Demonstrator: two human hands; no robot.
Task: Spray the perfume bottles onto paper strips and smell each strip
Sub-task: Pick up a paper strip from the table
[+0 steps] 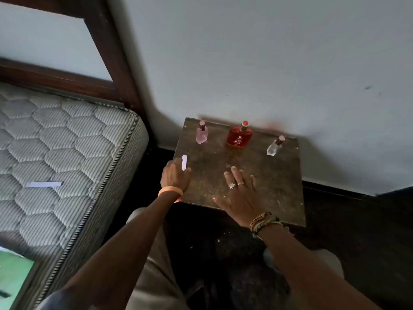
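The left hand point(175, 176) pinches a strip point(184, 162) and the right hand point(242, 195) is spread open over the table point(279, 186), so a spray seems due next, which calls for the right hand to grasp the pink bottle point(201, 134), red bottle point(239, 135) or clear bottle point(274, 146) standing along the far edge.

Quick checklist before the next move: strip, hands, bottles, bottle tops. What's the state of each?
1. Paper strip held in left hand: ok.
2. Right hand free, open above the table: ok.
3. Pink bottle, red bottle and clear bottle upright, apart: ok.
4. Bottle tops bared for spraying: cannot tell.
5. Spare strip lying on the mattress: ok.
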